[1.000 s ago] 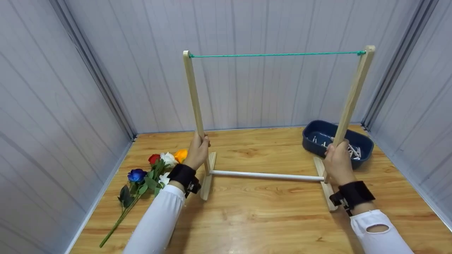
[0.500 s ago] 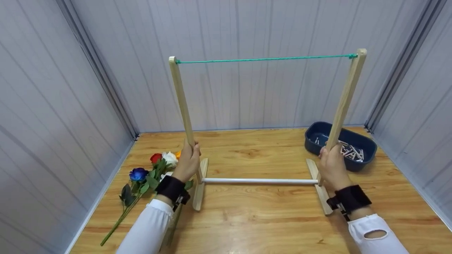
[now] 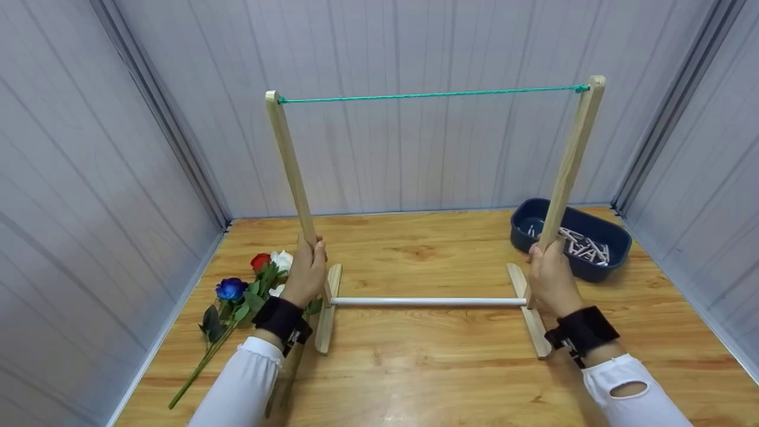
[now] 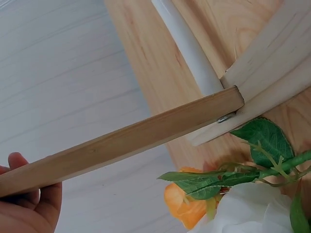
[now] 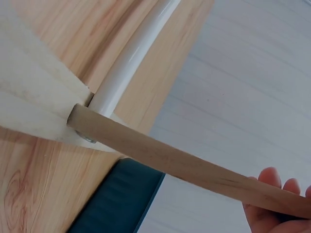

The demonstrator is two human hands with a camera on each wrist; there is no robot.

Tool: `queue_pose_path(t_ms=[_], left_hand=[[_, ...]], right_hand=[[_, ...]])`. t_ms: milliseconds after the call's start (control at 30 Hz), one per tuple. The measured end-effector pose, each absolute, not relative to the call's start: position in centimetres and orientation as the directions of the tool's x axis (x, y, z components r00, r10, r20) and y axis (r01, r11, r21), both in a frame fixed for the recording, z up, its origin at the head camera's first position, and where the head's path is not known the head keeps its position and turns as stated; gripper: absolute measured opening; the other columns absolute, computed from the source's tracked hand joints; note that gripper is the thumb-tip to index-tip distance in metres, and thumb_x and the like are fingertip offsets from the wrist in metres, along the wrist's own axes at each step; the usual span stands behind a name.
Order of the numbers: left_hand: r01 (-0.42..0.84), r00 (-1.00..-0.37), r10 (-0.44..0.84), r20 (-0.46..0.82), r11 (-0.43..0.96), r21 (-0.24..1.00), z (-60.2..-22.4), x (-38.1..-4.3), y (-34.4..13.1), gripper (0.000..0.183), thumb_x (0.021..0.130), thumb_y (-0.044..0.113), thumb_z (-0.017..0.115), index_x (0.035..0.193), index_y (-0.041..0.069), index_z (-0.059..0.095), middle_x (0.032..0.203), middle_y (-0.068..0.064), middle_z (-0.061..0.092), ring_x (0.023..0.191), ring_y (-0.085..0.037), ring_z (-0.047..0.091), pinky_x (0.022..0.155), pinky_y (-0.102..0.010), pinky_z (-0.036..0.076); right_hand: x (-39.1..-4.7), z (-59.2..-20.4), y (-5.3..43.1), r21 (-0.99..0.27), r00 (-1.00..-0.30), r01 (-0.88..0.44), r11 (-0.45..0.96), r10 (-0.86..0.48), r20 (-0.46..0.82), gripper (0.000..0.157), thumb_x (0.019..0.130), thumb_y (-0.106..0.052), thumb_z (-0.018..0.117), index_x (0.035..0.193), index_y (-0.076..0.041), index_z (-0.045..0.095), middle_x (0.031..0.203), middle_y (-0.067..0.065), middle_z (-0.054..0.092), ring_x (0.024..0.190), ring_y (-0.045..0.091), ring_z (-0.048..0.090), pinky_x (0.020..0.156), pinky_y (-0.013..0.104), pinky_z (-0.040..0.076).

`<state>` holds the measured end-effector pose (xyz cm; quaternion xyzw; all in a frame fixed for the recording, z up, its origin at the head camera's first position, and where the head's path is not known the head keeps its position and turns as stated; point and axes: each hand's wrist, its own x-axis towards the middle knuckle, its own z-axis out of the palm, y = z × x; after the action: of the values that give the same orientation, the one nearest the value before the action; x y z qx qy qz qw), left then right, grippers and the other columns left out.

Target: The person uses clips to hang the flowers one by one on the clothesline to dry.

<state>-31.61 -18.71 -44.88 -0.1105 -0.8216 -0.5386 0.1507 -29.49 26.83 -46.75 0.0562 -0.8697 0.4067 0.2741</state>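
Observation:
A wooden rack (image 3: 284, 154) with two upright posts stands in the middle of the head view. A green cord (image 3: 427, 95) is tied between the post tops, and a white rod (image 3: 427, 302) joins the feet below. My left hand (image 3: 305, 270) grips the left post at its lower part; the left wrist view shows fingers (image 4: 48, 201) curled round the wood. On the other side my right hand (image 3: 551, 279) grips the right post, its fingers (image 5: 269, 177) wrapped round it in the right wrist view.
Artificial roses, among them a blue one (image 3: 231, 289) and a red one (image 3: 260, 261), lie left of the rack, partly behind my left arm. A dark blue tub (image 3: 616, 237) holding several small clothespins stands behind my right hand. Panel walls enclose the wooden table (image 3: 415, 379).
The rack, held in both hands, has shifted left and slightly toward me. Its left foot now sits closer to the roses, and more of the tub shows beside the right post.

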Motion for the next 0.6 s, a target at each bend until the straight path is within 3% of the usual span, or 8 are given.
queue_pose_path(t_ms=[100,233,300,367,467,533,600], left_hand=[[0.338,-0.933,0.017,0.36,0.387,0.858,-44.9,-31.6,-18.6,0.021,0.117,0.009,0.035,0.132,-0.004,0.044,0.088,-0.006,0.045,0.073,-0.018,0.042,0.067,-0.031,0.039],[0.331,-0.935,0.009,0.356,0.387,0.861,-45.0,-31.6,-18.4,0.023,0.117,0.009,0.035,0.133,-0.005,0.044,0.088,-0.006,0.046,0.074,-0.019,0.043,0.068,-0.031,0.04],[0.334,-0.934,0.013,0.357,0.387,0.859,-45.1,-31.6,-18.3,0.023,0.117,0.009,0.036,0.133,-0.005,0.044,0.088,-0.006,0.047,0.074,-0.019,0.044,0.069,-0.031,0.041],[0.332,-0.935,0.013,0.355,0.384,0.862,-45.2,-31.6,-18.3,0.021,0.117,0.008,0.036,0.132,-0.005,0.044,0.088,-0.006,0.046,0.073,-0.019,0.044,0.068,-0.031,0.041],[0.339,-0.932,0.007,0.364,0.376,0.862,-45.1,-31.7,-18.2,0.02,0.117,0.008,0.037,0.131,-0.004,0.045,0.088,-0.006,0.046,0.074,-0.018,0.045,0.068,-0.03,0.042],[0.341,-0.93,-0.002,0.368,0.371,0.864,-45.0,-31.8,-18.3,0.019,0.116,0.007,0.037,0.13,-0.004,0.045,0.088,-0.006,0.046,0.074,-0.019,0.046,0.068,-0.03,0.042],[0.343,-0.928,-0.011,0.372,0.368,0.865,-44.9,-31.9,-18.3,0.018,0.116,0.006,0.038,0.129,-0.004,0.045,0.088,-0.006,0.046,0.074,-0.019,0.046,0.068,-0.03,0.042]], right_hand=[[-29.5,-46.9,27.3,-0.657,-0.831,-0.367,0.658,0.086,0.55,0.027,0.112,0.001,0.04,0.133,0.016,0.041,0.094,0.023,0.064,0.085,0.031,0.065,0.074,0.034,0.05],[-29.5,-47.0,28.6,-0.686,-0.824,-0.452,0.569,0.029,0.566,0.03,0.111,0.0,0.047,0.138,0.014,0.044,0.097,0.015,0.064,0.087,0.012,0.061,0.076,0.018,0.047],[-29.4,-47.1,29.7,-0.679,-0.785,-0.518,0.519,0.025,0.618,0.032,0.109,0.002,0.049,0.138,0.015,0.048,0.101,0.011,0.065,0.089,0.003,0.06,0.078,0.013,0.047],[-29.5,-47.1,30.9,-0.67,-0.745,-0.563,0.483,0.053,0.664,0.032,0.109,0.001,0.048,0.137,0.016,0.051,0.103,0.016,0.067,0.091,-0.003,0.061,0.081,0.01,0.049],[-29.9,-46.7,32.8,-0.645,-0.698,-0.544,0.538,0.137,0.703,0.036,0.112,-0.006,0.045,0.138,0.016,0.055,0.109,0.025,0.07,0.096,-0.011,0.061,0.087,0.005,0.046],[-30.5,-46.3,33.9,-0.647,-0.725,-0.458,0.61,0.166,0.669,0.039,0.115,-0.015,0.046,0.139,0.014,0.056,0.113,0.03,0.07,0.097,-0.007,0.062,0.086,0.007,0.045],[-31.3,-46.3,35.0,-0.617,-0.761,-0.363,0.698,0.16,0.629,0.042,0.114,-0.021,0.053,0.14,0.012,0.058,0.117,0.031,0.07,0.099,0.007,0.067,0.087,0.017,0.048]])
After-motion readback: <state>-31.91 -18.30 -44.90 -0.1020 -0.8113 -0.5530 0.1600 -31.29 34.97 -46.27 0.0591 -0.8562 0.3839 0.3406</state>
